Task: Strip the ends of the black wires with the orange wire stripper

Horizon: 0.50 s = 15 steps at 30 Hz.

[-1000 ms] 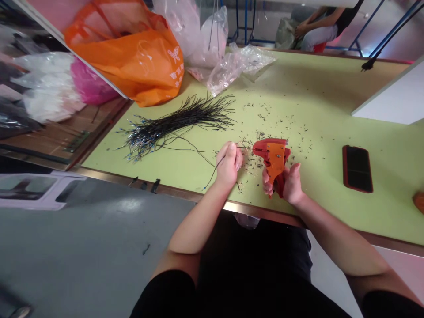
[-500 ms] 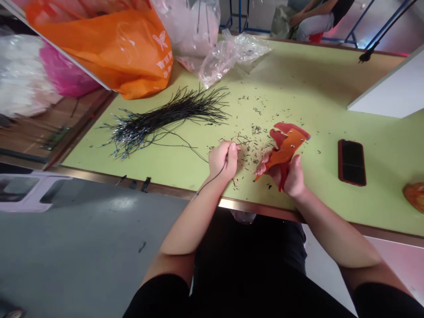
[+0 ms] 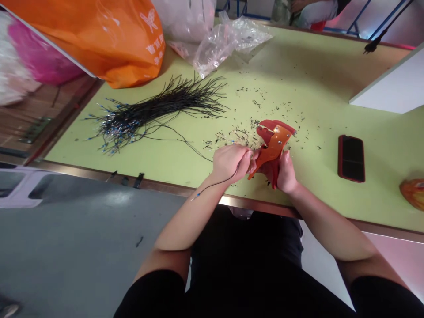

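Observation:
My left hand [image 3: 231,162] is closed on a thin black wire [image 3: 218,182], whose blue-tipped end trails back over my forearm. An orange and red wire stripper [image 3: 275,140] sits in my right hand [image 3: 285,174], with the fingers wrapped round its handles. Its jaws point up and to the left. My left fingertips are close beside the tool's handle; whether they touch it I cannot tell. To the left lies a bundle of black wires [image 3: 155,110], many with blue ends. Short black scraps [image 3: 232,134] are scattered round both hands.
A phone [image 3: 351,158] lies to the right, near an orange object [image 3: 412,193] at the edge. An orange bag [image 3: 129,48] and clear plastic bags [image 3: 215,48] stand at the back left. A white panel [image 3: 394,84] rises at right. Behind the table a person [image 3: 318,13] sits.
My left hand has moved right, bringing the wire close to the wire stripper. The stripper has shifted slightly left and up in the picture. The whole view has also shifted a little.

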Motion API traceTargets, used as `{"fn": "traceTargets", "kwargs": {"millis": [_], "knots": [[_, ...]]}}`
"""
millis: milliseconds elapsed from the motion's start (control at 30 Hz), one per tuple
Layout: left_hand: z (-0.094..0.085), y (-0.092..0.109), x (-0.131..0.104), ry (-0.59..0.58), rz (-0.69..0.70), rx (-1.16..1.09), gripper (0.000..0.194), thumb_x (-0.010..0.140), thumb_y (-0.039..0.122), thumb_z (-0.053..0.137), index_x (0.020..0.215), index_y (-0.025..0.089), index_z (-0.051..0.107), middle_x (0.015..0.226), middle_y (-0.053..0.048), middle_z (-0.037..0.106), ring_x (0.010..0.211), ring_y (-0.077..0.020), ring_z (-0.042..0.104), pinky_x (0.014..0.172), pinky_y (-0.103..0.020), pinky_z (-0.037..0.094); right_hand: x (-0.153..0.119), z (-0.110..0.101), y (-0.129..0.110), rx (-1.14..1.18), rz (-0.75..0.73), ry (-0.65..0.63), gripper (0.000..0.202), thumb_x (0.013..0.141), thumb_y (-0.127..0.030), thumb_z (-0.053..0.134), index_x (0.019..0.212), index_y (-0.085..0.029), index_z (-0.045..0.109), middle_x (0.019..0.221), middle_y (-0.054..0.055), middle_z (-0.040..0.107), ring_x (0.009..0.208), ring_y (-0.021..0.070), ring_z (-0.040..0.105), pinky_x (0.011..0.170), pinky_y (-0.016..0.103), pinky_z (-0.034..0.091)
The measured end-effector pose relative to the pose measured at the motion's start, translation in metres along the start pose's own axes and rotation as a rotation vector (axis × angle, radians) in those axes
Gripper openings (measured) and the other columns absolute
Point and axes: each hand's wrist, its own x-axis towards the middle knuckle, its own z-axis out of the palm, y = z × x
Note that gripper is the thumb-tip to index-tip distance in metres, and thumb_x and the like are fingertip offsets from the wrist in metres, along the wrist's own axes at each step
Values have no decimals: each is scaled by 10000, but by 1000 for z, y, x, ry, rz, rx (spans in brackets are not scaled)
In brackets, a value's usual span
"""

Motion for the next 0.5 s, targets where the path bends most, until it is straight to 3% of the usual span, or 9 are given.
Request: {"fn": "traceTargets", "kwargs": {"millis": [167, 333, 500], "knots": [[-3, 4, 1, -161, -49, -38, 334, 1124, 218, 431, 853, 217, 628, 587, 50, 715, 538, -103, 654, 669, -252, 520, -1, -3, 7, -14, 24, 20, 858, 870, -1015, 469, 1044, -219, 738, 838, 91, 724, 886, 311, 770, 740, 456, 674], [-4, 5, 3, -119, 28, -42, 284, 1109, 221, 467, 880, 226, 635, 621, 51, 738, 532, -106, 650, 643, -260, 495, -3, -4, 11, -31, 17, 17, 821, 880, -1014, 450, 996, -256, 744, 817, 82, 734, 789, 300, 765, 718, 481, 677], [-10, 10, 7, -248, 16, -46, 329, 1088, 182, 462, 802, 225, 619, 630, 50, 767, 511, -101, 642, 639, -254, 496, -4, 1, 4, -66, 42, 73, 828, 831, -1051, 461, 917, -278, 744, 701, 71, 693, 742, 335, 764, 642, 518, 677]]}}
